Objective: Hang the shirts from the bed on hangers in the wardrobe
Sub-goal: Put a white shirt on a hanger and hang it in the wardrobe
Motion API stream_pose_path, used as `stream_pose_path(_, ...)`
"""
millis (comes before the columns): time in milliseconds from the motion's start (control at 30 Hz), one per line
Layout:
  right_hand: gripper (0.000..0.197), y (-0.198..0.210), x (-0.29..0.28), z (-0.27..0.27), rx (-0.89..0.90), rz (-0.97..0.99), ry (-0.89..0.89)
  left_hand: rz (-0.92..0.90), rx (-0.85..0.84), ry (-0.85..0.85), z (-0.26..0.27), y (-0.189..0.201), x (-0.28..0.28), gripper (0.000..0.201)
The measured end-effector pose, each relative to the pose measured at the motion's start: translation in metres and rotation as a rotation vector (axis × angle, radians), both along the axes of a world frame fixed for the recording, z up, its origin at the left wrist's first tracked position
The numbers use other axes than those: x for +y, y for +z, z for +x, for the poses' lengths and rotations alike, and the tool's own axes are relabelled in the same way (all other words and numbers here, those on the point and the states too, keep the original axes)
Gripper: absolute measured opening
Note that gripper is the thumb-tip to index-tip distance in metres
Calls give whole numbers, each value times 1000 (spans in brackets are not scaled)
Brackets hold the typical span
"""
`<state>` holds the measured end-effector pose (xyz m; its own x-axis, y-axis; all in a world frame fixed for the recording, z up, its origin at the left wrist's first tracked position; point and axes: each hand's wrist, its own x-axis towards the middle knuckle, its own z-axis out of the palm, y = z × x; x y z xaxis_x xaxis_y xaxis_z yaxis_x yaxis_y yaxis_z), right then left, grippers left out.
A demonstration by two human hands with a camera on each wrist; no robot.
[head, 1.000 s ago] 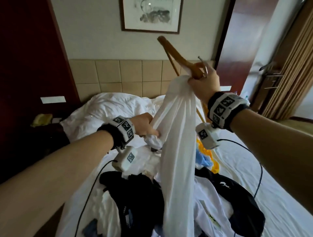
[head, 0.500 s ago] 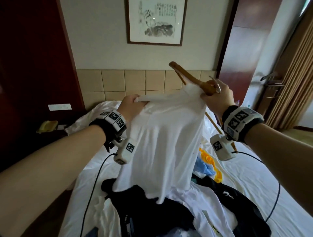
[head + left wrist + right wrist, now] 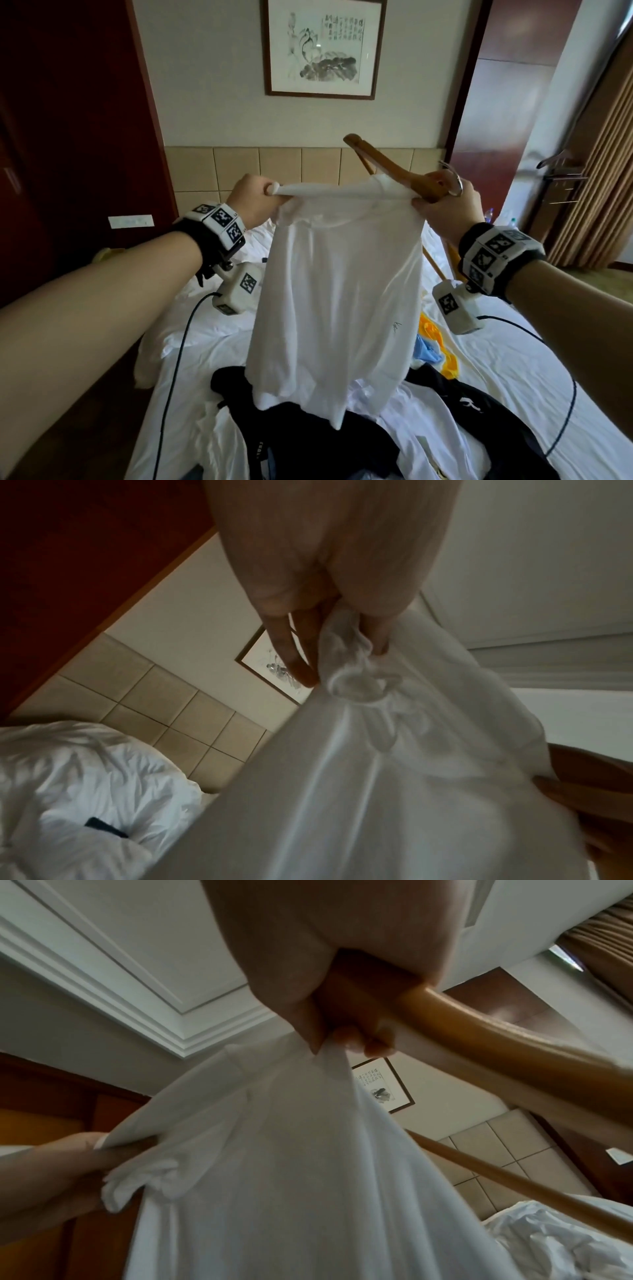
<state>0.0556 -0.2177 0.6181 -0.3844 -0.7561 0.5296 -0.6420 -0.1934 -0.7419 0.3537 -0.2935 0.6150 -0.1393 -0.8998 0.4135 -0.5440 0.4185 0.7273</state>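
Note:
A white shirt hangs spread between my two hands above the bed. My left hand grips its bunched upper left corner. My right hand holds a wooden hanger with a metal hook and also pinches the shirt's upper right corner. The hanger's arm sticks up and away behind the shirt, outside the cloth. More shirts lie in a heap below: black ones and a white one.
A yellow and blue garment lies on the bed to the right. White pillows rest against the tiled headboard. Dark red panels stand at the left, a door and curtains at the right. Cables trail from both wrists.
My left hand rose from low beside the bunched shirt and pulled its corner out to the left, so the shirt now hangs spread wide. The right hand kept hold of hanger and shirt.

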Motion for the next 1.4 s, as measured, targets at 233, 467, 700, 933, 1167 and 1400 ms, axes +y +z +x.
stream_pose_path(233, 32, -1, -3, 10, 25, -13, 62, 12, 67, 76, -3, -1, -4, 25)
stream_pose_path(467, 28, -1, -5, 49, -13, -48, 207, 165, -116, -394, -75, -10, 30, 41)
stream_pose_path(700, 56, -35, 0, 35, -18, 42, 325, 95, 2, -280, -98, -27, 26, 16)
stream_pose_path(933, 52, -76, -4, 26, -449, 252, 493, 447, 577, -353, -81, -7, 29, 32)
stream_pose_path(1167, 44, -80, -14, 51, -276, 351, 542, 383, 642, -35, -48, 2, 28, 24)
stream_pose_path(1400, 33, -93, -20, 71, -187, 400, 549, 358, 790, 71, -6, 16, 27, 36)
